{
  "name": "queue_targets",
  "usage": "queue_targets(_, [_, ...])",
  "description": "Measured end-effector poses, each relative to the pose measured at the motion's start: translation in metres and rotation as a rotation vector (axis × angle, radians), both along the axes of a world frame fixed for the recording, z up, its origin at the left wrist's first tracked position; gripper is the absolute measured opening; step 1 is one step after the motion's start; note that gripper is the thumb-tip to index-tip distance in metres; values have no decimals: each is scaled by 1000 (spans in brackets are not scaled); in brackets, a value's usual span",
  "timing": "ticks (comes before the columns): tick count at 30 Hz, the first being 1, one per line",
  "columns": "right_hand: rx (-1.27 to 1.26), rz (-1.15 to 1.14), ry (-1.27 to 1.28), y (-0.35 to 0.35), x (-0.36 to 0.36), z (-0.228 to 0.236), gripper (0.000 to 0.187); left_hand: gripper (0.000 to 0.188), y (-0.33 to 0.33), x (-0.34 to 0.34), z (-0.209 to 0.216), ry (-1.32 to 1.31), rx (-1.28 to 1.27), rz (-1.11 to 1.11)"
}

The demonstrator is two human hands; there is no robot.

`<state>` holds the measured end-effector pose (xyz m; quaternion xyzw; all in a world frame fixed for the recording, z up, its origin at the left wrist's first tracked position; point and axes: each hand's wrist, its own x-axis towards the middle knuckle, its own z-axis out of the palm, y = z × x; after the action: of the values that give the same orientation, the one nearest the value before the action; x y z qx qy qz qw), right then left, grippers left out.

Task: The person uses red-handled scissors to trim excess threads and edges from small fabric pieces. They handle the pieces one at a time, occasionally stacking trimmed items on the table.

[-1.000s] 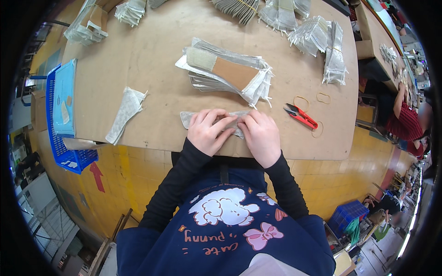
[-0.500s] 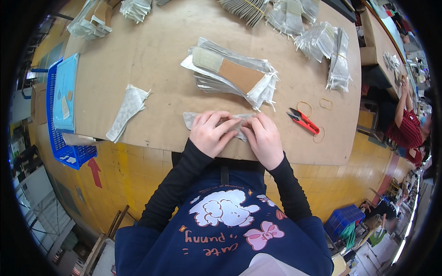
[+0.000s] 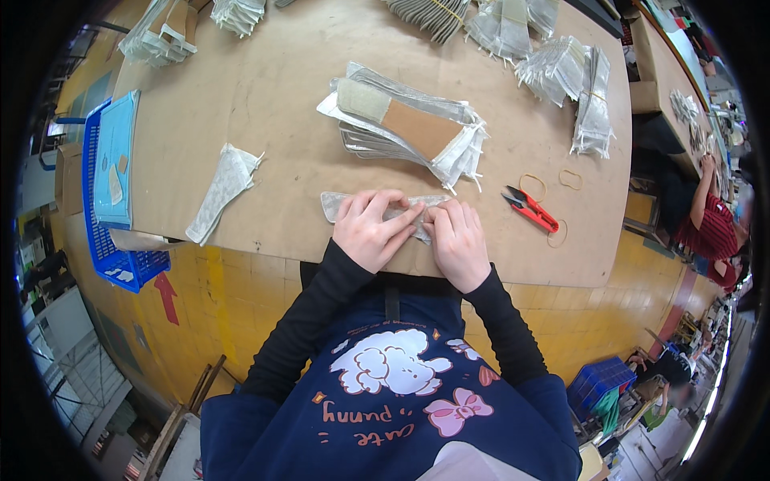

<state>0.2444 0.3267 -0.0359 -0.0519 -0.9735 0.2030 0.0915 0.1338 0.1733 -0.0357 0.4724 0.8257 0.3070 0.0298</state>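
A grey fabric piece (image 3: 331, 207) lies along the table's front edge under both my hands. My left hand (image 3: 369, 232) is closed on its middle, thumb and forefinger meeting at the cloth. Close beside it, my right hand (image 3: 455, 240) pinches the right end of the same piece, whose middle is partly hidden by the fingers. Beyond my hands lies a stack of similar grey pieces (image 3: 373, 143) with a brown panel (image 3: 421, 128) on top. Another single grey piece (image 3: 223, 195) rests to the left. Red-handled thread snips (image 3: 533, 212) lie to the right with their blades apart.
Rubber bands (image 3: 570, 171) lie around the snips. Banded bundles of grey pieces (image 3: 592, 108) stand along the far and right parts of the brown-covered table (image 3: 281, 96). A blue basket (image 3: 104, 240) hangs by the left edge. Another person in a striped red top (image 3: 710, 228) works at far right.
My right hand has shifted slightly left and down, its fingertips closer to the left hand's. Both hands remain on the same fabric piece. The snips and stack have not moved on the table.
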Motion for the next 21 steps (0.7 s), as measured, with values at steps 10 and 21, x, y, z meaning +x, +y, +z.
queue_targets(10, [-337, -38, 38, 19, 4, 4, 15, 36, -1, -1, 0, 6, -10, -10])
queue_targets(21, [-180, 48, -118, 30, -9, 15, 12, 35, -1, -2, 1, 4, -15, -18])
